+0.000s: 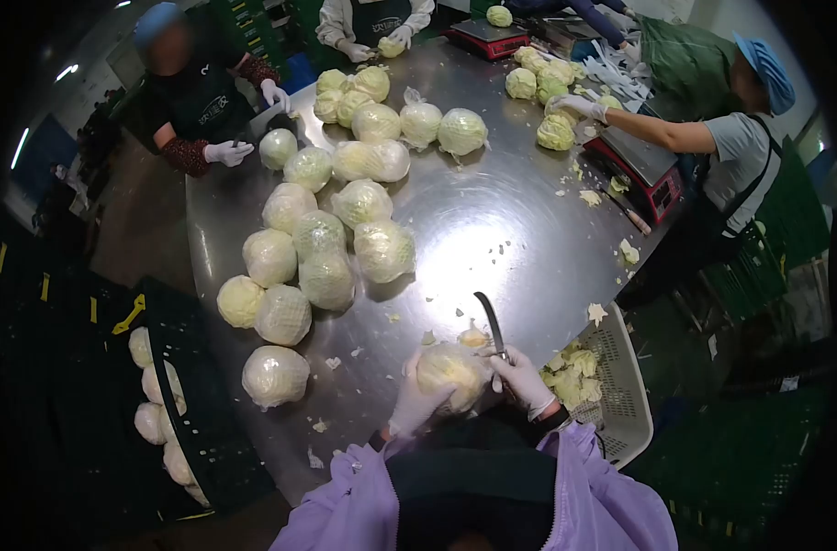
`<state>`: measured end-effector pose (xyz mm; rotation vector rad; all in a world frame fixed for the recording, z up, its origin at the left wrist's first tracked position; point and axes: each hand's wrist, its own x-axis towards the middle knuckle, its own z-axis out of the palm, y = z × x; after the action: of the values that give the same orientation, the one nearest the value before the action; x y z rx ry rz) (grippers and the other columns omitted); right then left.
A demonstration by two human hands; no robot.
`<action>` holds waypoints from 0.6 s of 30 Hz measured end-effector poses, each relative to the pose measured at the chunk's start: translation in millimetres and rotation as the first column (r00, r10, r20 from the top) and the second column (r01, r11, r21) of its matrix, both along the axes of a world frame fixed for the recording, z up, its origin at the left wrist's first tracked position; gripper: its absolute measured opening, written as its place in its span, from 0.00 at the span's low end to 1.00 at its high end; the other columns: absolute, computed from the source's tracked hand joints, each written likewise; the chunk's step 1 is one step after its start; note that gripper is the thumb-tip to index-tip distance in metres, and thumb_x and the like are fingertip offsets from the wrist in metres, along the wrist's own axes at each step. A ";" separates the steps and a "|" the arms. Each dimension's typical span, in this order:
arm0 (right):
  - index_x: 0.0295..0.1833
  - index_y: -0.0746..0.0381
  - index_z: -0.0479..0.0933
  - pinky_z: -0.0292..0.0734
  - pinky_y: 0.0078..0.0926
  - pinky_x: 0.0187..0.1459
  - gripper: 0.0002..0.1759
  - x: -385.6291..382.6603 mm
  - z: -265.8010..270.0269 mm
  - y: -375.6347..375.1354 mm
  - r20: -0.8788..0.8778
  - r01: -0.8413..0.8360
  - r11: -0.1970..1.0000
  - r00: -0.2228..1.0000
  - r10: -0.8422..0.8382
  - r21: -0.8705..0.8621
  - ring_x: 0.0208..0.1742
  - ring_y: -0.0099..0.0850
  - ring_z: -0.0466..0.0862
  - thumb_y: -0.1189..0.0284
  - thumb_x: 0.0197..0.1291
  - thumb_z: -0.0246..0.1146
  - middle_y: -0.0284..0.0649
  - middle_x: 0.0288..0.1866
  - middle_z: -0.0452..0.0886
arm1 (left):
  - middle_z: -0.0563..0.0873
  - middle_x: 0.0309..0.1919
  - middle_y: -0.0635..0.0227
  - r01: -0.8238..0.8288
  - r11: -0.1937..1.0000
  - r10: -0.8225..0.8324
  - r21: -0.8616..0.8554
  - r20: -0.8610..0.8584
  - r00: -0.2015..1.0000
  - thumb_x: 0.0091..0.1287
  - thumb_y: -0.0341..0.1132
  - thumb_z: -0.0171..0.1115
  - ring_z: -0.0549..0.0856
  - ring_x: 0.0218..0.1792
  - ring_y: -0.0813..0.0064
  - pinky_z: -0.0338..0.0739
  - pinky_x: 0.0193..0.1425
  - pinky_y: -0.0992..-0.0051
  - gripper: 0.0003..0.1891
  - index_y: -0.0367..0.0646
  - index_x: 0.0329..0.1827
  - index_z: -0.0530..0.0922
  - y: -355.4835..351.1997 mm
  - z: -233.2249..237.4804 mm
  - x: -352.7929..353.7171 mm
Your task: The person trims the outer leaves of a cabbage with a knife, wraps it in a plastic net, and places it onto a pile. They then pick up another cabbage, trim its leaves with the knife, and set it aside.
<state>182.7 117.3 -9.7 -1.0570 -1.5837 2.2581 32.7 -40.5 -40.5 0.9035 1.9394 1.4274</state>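
Observation:
A cabbage in clear plastic wrap sits at the table's front edge, close to my body. My left hand, in a white glove, is wrapped round its left side. In my gloved right hand is a knife with a dark curved blade, held upright with the tip pointing away from me. The right fingers are closed round the handle beside the cabbage's right side. A small pale cut piece lies just beyond the cabbage, near the blade.
Many wrapped cabbages stand on the steel table at left. A white basket of trimmed leaves is at my right, a dark crate of cabbages at left. Co-workers stand round the far side; one reaches past a red scale.

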 end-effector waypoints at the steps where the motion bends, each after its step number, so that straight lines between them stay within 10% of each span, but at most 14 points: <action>1: 0.47 0.62 0.75 0.70 0.17 0.25 0.14 0.4 4.2 -0.7 0.005 -0.033 0.992 0.999 0.032 0.122 0.23 0.19 0.77 0.63 0.64 0.64 0.34 0.27 0.78 | 0.71 0.61 0.51 0.028 0.999 -0.033 -0.043 -0.102 0.994 0.52 0.38 0.76 0.71 0.63 0.59 0.65 0.70 0.65 0.45 0.34 0.70 0.60 1.4 11.7 3.5; 5: 0.47 0.67 0.76 0.76 0.34 0.40 0.24 -16.7 17.0 -18.6 0.334 -0.309 0.506 0.942 0.044 0.805 0.38 0.43 0.81 0.60 0.53 0.72 0.47 0.38 0.80 | 0.73 0.57 0.52 0.070 0.996 -0.066 0.052 -0.068 0.995 0.53 0.41 0.76 0.73 0.60 0.58 0.68 0.66 0.64 0.35 0.36 0.61 0.69 9.1 24.9 -2.8; 6: 0.47 0.66 0.76 0.75 0.35 0.40 0.25 -19.4 12.5 -23.5 0.273 -0.269 0.542 0.959 0.076 0.796 0.39 0.47 0.80 0.60 0.52 0.73 0.49 0.40 0.79 | 0.74 0.56 0.54 0.129 0.990 -0.137 0.051 0.237 0.962 0.55 0.42 0.76 0.75 0.59 0.60 0.69 0.65 0.65 0.31 0.37 0.57 0.73 12.8 61.5 -6.5; 8: 0.47 0.67 0.75 0.76 0.36 0.40 0.21 -22.0 9.7 -22.3 0.185 -0.278 0.536 0.957 0.222 0.797 0.39 0.48 0.81 0.65 0.53 0.71 0.53 0.42 0.79 | 0.74 0.58 0.55 0.290 0.956 -0.289 0.036 0.259 0.922 0.57 0.46 0.74 0.75 0.59 0.60 0.70 0.64 0.67 0.32 0.38 0.59 0.73 10.6 60.2 -26.3; 9: 0.45 0.67 0.75 0.77 0.32 0.39 0.14 -13.3 -11.5 -21.3 0.330 -0.393 0.566 0.919 0.217 0.724 0.35 0.39 0.82 0.71 0.57 0.68 0.48 0.39 0.81 | 0.73 0.59 0.54 0.284 0.958 -0.284 0.045 -0.008 0.959 0.58 0.48 0.73 0.74 0.60 0.58 0.68 0.65 0.67 0.32 0.40 0.61 0.73 5.5 23.7 -25.1; 10: 0.41 0.66 0.76 0.75 0.29 0.35 0.10 -23.7 -10.6 -27.8 0.102 -0.163 0.785 0.987 0.127 0.598 0.31 0.32 0.79 0.73 0.56 0.67 0.41 0.34 0.80 | 0.73 0.59 0.55 0.280 0.960 -0.277 -0.009 -0.185 0.943 0.58 0.50 0.71 0.73 0.62 0.59 0.66 0.67 0.66 0.33 0.41 0.62 0.73 2.6 2.3 -27.8; 12: 0.37 0.66 0.77 0.73 0.25 0.32 0.07 -32.3 -11.4 -30.7 -0.083 0.046 0.924 0.996 -0.016 0.380 0.27 0.25 0.76 0.75 0.56 0.66 0.35 0.28 0.78 | 0.74 0.60 0.56 0.278 0.961 -0.273 0.018 -0.135 0.953 0.59 0.50 0.70 0.72 0.63 0.58 0.63 0.70 0.65 0.32 0.44 0.63 0.74 -0.4 25.1 -28.4; 14: 0.32 0.63 0.73 0.74 0.24 0.34 0.04 -30.9 -14.9 -22.1 -0.252 0.216 0.947 0.928 -0.274 -0.237 0.28 0.24 0.76 0.80 0.55 0.63 0.34 0.29 0.78 | 0.75 0.61 0.55 0.294 0.953 -0.285 0.077 -0.108 0.952 0.58 0.51 0.69 0.73 0.63 0.57 0.62 0.71 0.64 0.31 0.46 0.63 0.74 -3.0 21.8 -24.6; 18: 0.30 0.60 0.70 0.73 0.22 0.30 0.09 -30.9 -4.4 -17.9 -0.120 -0.028 0.997 0.993 0.019 -0.071 0.25 0.21 0.75 0.80 0.57 0.63 0.31 0.24 0.74 | 0.76 0.57 0.56 0.168 0.979 -0.145 0.115 -0.181 0.973 0.61 0.48 0.67 0.74 0.61 0.57 0.66 0.69 0.64 0.29 0.47 0.63 0.74 -13.9 -12.3 -17.6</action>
<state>151.8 99.4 -14.1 -0.9053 -1.4852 2.3628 15.1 -54.4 -52.8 1.2481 1.8652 1.4356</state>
